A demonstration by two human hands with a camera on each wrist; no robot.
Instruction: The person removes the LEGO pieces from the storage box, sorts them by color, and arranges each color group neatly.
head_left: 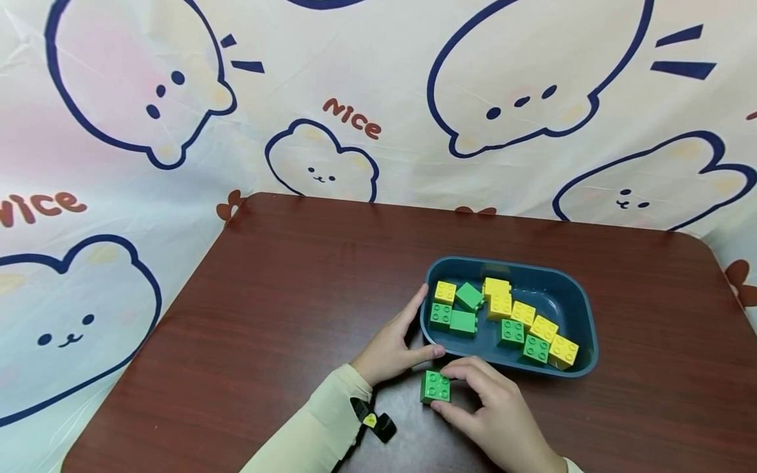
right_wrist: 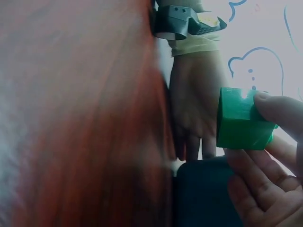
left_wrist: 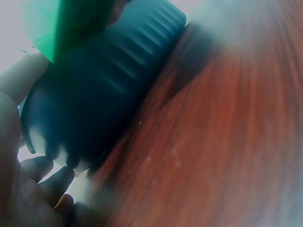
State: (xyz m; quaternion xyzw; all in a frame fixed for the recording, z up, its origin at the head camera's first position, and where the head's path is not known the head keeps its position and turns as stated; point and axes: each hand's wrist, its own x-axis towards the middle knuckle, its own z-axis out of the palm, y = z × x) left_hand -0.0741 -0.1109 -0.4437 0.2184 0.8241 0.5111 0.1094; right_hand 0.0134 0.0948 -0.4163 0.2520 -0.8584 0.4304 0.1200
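In the head view my right hand (head_left: 497, 407) pinches a green toy brick (head_left: 435, 386) between thumb and fingers, just in front of the blue tray (head_left: 508, 361). The brick's studs face up. The right wrist view shows this brick (right_wrist: 244, 120) close up, thumb on one side and fingertips on the other. My left hand (head_left: 390, 345) lies spread at the tray's left end, its straight fingers against the left side and the thumb by the front rim. In the left wrist view its fingertips (left_wrist: 57, 184) meet the tray wall (left_wrist: 109, 80).
Inside the tray lie several yellow bricks (head_left: 523, 314) and several green bricks (head_left: 463, 322), some side by side. The tray stands on a dark brown table (head_left: 296, 276). A printed cloth (head_left: 402, 79) hangs behind the table. A black strap device (head_left: 374, 420) is on the left wrist.
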